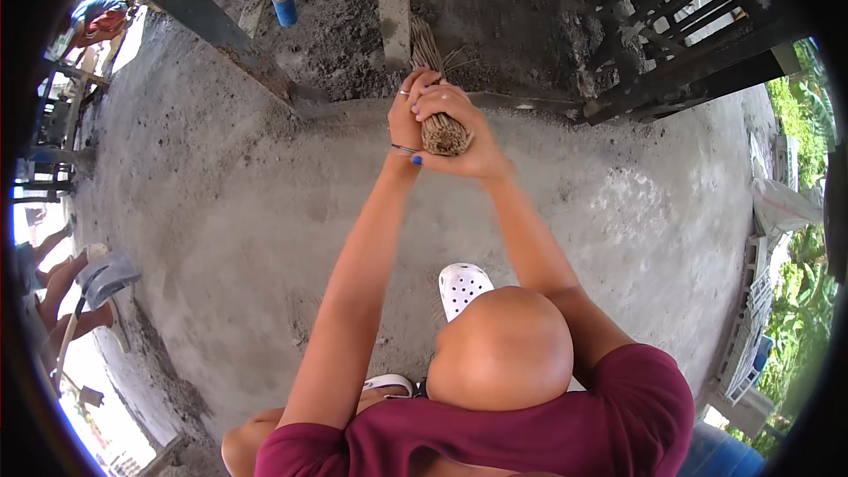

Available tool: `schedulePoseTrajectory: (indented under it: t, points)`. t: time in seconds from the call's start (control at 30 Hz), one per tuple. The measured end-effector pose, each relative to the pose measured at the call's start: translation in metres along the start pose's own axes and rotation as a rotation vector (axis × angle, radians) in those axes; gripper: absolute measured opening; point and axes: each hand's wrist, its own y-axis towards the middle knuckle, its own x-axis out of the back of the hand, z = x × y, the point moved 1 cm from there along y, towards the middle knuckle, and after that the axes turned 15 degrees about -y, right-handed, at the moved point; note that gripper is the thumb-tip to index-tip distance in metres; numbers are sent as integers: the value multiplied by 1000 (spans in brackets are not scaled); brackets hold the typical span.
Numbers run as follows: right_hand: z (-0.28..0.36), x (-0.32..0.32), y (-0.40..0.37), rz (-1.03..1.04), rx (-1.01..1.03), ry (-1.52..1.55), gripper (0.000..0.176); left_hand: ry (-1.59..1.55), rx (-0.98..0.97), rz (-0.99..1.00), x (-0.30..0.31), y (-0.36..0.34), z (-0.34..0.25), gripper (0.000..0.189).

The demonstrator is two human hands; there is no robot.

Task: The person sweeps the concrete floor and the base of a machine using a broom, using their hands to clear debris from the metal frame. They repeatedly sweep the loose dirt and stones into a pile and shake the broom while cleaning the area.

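Both my hands grip a bundle of thin brown sticks, a stick broom [442,130], held out in front of me with its cut end facing the camera. My left hand [405,115] wraps the bundle from the left, with rings and a bracelet at the wrist. My right hand [459,137] closes over it from the right. The far part of the broom [426,46] reaches down toward a dusty concrete step. My knee [503,349] and a white perforated clog [462,287] show below.
Rough concrete floor [265,212] spreads all around. A dark beam [212,22] and a blue can [284,9] lie beyond the step. A dark slatted gate [671,26] stands at upper right. Another person's legs [57,287] appear at far left, crates [746,344] at right.
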Motion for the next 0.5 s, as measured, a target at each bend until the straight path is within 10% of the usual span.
schedulePoseTrajectory:
  t: [0.23, 0.5]
  points:
    - [2, 35, -80, -152, -1319, 999, 64, 523, -478, 297, -41, -20, -12, 38]
    - [-6, 48, -73, -11, -1231, 634, 60, 642, -296, 241, -58, -11, -12, 55]
